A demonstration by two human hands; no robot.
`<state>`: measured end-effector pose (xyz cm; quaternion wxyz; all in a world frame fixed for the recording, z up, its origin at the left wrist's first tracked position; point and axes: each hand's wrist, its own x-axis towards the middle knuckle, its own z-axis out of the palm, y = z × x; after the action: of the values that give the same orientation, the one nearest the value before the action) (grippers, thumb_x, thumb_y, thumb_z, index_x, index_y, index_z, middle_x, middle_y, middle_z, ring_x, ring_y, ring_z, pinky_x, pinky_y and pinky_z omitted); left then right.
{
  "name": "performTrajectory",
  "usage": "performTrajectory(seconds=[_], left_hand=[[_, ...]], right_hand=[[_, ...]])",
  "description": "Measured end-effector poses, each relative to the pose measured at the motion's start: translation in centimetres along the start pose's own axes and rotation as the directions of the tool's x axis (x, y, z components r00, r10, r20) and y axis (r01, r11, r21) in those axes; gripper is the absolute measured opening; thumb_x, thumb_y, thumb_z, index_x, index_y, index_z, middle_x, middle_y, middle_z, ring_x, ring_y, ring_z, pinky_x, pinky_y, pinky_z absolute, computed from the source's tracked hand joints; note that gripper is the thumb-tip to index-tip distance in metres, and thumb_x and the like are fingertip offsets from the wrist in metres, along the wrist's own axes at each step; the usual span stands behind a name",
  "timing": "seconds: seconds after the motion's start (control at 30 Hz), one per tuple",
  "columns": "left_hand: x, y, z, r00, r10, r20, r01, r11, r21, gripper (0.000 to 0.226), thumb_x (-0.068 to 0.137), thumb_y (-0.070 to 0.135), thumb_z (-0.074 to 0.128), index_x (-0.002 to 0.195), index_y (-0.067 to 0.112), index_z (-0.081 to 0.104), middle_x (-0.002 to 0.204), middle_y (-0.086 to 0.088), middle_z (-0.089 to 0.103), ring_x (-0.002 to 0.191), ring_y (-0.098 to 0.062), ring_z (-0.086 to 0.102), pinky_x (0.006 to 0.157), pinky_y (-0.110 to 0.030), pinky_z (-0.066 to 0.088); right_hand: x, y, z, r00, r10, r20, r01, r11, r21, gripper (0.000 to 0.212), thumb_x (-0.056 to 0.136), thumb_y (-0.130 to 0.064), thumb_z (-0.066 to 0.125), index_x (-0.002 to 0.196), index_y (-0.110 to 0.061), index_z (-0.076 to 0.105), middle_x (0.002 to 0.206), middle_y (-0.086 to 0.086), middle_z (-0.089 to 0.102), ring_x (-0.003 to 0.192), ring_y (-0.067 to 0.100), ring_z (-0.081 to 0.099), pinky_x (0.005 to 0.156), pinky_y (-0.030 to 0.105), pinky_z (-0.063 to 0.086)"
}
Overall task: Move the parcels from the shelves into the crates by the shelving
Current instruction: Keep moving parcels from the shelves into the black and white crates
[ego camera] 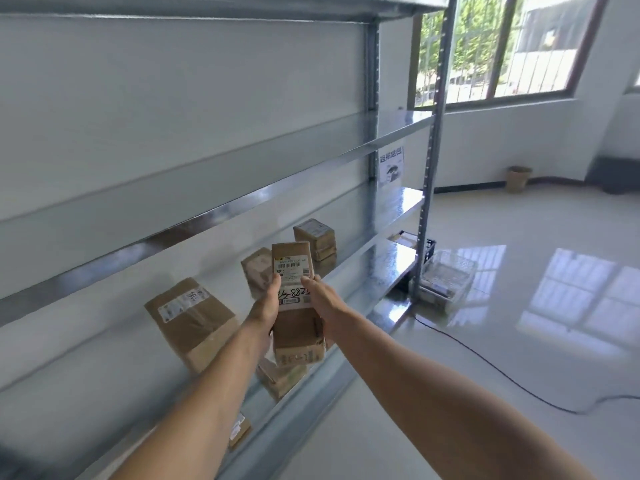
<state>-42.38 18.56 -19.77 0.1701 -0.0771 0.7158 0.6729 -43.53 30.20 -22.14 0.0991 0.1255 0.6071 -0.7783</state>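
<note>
Left hand [268, 303] and right hand [320, 299] clamp a stack of cardboard parcels [294, 299] above the shelf [388, 261]; level, even pressure should keep it intact towards the crates [445, 278].

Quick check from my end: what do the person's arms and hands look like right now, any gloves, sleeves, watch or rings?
Both arms are bare for their whole visible length; no sleeve edge shows in the picture. The left hand and right hand wear no gloves. No watch, strap or bracelet shows at either wrist, and no ring can be seen on the visible fingers, though some of them are hidden.
</note>
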Motion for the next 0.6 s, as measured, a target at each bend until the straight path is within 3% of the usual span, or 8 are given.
performTrajectory(seconds=[0.03,0.1,0.2,0.27,0.33,0.43,0.6], left_hand=[[0.3,0.0,1.3,0.999,0.006,0.032,-0.007,1.000,0.019,0.056,0.110,0.050,0.024,0.120,0.017,0.068,0.101,-0.008,0.074,0.067,-0.011,0.072,0.053,-0.024,0.053],[1.0,0.0,4.0,0.996,0.023,0.089,-0.027,0.999,0.045,0.052,0.112,0.044,0.024,0.115,0.015,0.067,0.095,-0.007,0.073,0.059,-0.007,0.071,0.048,-0.021,0.053],[2.0,-0.1,7.8,0.986,0.000,0.167,-0.013,0.997,0.080,0.053,0.111,0.050,0.024,0.111,0.023,0.070,0.079,0.002,0.079,0.069,-0.011,0.074,0.058,-0.026,0.053],[2.8,-0.3,10.1,0.977,-0.009,0.215,-0.012,0.995,0.098,0.055,0.110,0.054,0.024,0.117,0.027,0.071,0.088,0.002,0.080,0.080,-0.014,0.076,0.064,-0.028,0.055],[3.8,-0.2,12.9,0.967,-0.014,0.255,-0.014,0.994,0.106,0.056,0.109,0.055,0.023,0.124,0.027,0.069,0.101,-0.003,0.080,0.095,-0.021,0.075,0.074,-0.035,0.057],[5.1,0.0,17.6,0.955,-0.024,0.295,-0.012,0.993,0.120,0.056,0.108,0.057,0.025,0.123,0.028,0.071,0.107,-0.005,0.079,0.101,-0.024,0.074,0.084,-0.039,0.057],[7.1,0.3,26.3,0.943,-0.039,0.331,-0.009,0.990,0.142,0.054,0.109,0.054,0.025,0.116,0.029,0.072,0.097,-0.003,0.080,0.088,-0.020,0.076,0.074,-0.034,0.057]], right_hand=[[-0.2,-0.1,-1.3,1.000,-0.002,-0.028,0.002,1.000,0.025,0.034,0.107,-0.034,0.043,0.137,-0.017,0.049,0.118,0.017,0.070,0.103,0.032,0.070,0.083,0.044,0.061],[-0.8,-0.3,-4.3,0.996,-0.006,-0.085,0.011,0.999,0.052,0.032,0.108,-0.032,0.042,0.135,-0.018,0.053,0.113,0.015,0.071,0.099,0.030,0.070,0.080,0.039,0.061],[-1.1,-0.5,-8.6,0.987,0.001,-0.160,0.015,0.995,0.098,0.033,0.108,-0.033,0.045,0.135,-0.017,0.052,0.115,0.015,0.071,0.100,0.029,0.070,0.085,0.043,0.061],[-1.3,-0.8,-11.2,0.979,0.008,-0.205,0.015,0.994,0.111,0.033,0.107,-0.035,0.046,0.134,-0.018,0.053,0.118,0.016,0.070,0.106,0.032,0.070,0.091,0.047,0.059],[-1.3,-1.0,-14.1,0.970,0.008,-0.243,0.024,0.992,0.127,0.031,0.107,-0.035,0.046,0.132,-0.019,0.055,0.116,0.014,0.071,0.103,0.030,0.070,0.086,0.044,0.060],[-0.7,-1.5,-18.8,0.959,0.001,-0.284,0.037,0.991,0.131,0.035,0.105,-0.039,0.047,0.134,-0.022,0.053,0.122,0.015,0.068,0.108,0.033,0.068,0.093,0.051,0.058],[0.2,-2.7,-27.3,0.933,0.001,-0.359,0.044,0.992,0.117,0.038,0.104,-0.040,0.048,0.136,-0.021,0.053,0.125,0.016,0.067,0.110,0.034,0.068,0.097,0.055,0.056]])
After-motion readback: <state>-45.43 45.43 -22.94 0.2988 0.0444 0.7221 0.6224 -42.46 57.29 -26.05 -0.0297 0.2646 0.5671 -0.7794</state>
